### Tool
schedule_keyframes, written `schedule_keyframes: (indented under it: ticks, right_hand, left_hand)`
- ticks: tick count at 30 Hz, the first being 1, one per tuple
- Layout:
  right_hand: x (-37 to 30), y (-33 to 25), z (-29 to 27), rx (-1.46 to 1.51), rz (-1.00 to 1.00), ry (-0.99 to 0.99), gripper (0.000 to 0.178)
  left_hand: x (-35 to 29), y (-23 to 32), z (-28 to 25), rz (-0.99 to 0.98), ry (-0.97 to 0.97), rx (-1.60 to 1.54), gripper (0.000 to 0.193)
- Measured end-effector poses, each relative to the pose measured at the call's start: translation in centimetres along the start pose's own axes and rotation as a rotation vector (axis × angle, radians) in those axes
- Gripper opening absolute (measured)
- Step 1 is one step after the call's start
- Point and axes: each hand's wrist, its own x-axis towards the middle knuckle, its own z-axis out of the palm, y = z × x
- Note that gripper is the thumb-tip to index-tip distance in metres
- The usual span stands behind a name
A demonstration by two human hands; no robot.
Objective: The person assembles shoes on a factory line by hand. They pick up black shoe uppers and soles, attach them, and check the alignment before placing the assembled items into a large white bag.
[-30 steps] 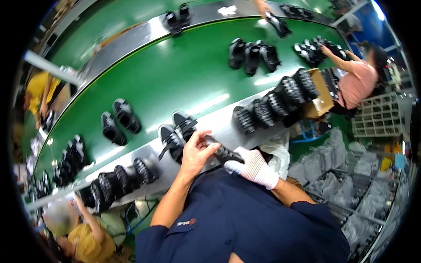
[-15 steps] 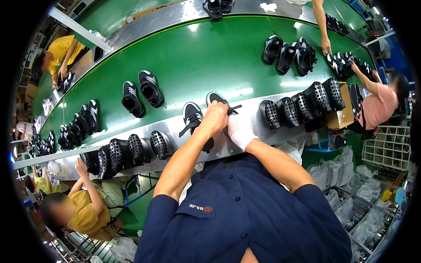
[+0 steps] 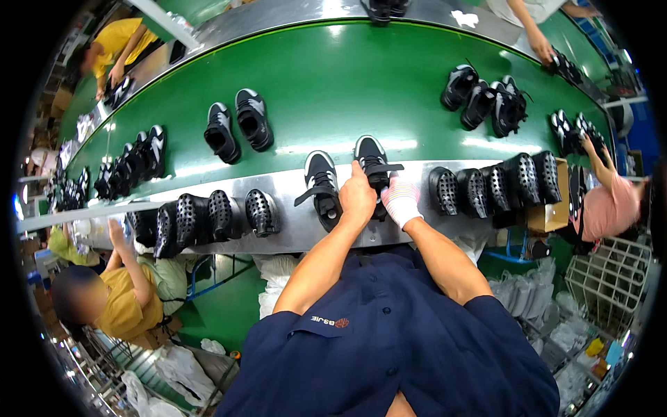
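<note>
A black and grey sneaker [image 3: 370,149] stands toe-away on the metal ledge in front of me, a dark strap sticking out to its right. My bare left hand [image 3: 358,196] is closed against its left side, the index finger along the upper. My right hand [image 3: 402,201], in a white striped glove, grips its right side near the heel opening; the fingertips are partly hidden. Just left of it stands a matching sneaker [image 3: 321,170], its strap loose and pointing left. No hand touches that one.
Black hole-dotted shoe forms [image 3: 261,214] line the ledge at left, with more forms [image 3: 472,191] at right beside a cardboard box [image 3: 554,210]. Sneaker pairs [image 3: 251,119] rest on the green belt [image 3: 333,76]. Co-workers sit at left [image 3: 139,299] and right [image 3: 611,212].
My left hand has drawn back from the top of the sneaker to its left side, uncovering the upper. The right hand stays beside it. The whole view has shifted.
</note>
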Motion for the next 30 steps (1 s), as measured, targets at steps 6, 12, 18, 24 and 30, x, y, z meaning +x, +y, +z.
schedule_keyframes:
  ticks: [6, 12, 18, 24, 30]
  right_hand:
    - [0.6, 2.0, 1.0, -0.083, -0.068, 0.046, 0.033]
    - [-1.0, -0.6, 1.4, -0.093, -0.169, 0.004, 0.033]
    - [-4.6, 1.5, -4.4, -0.143, -0.114, -0.203, 0.061]
    - [-9.0, -2.4, -6.0, 0.199, -0.318, -0.156, 0.043]
    - [-10.4, -10.7, -5.2, 0.529, -0.414, -0.179, 0.044]
  left_hand:
    - [-10.1, -4.1, -5.7, 0.170, 0.323, 0.027, 0.061]
    - [-7.1, -9.3, -1.8, 0.055, 0.225, -0.096, 0.055]
    - [-9.4, -9.5, -6.3, 0.224, 0.394, -0.095, 0.048]
    - [-12.9, -16.1, -19.1, -0.225, 1.001, 0.540, 0.058]
    - [-13.5, -14.8, -21.4, 0.022, 0.969, 0.464, 0.041]
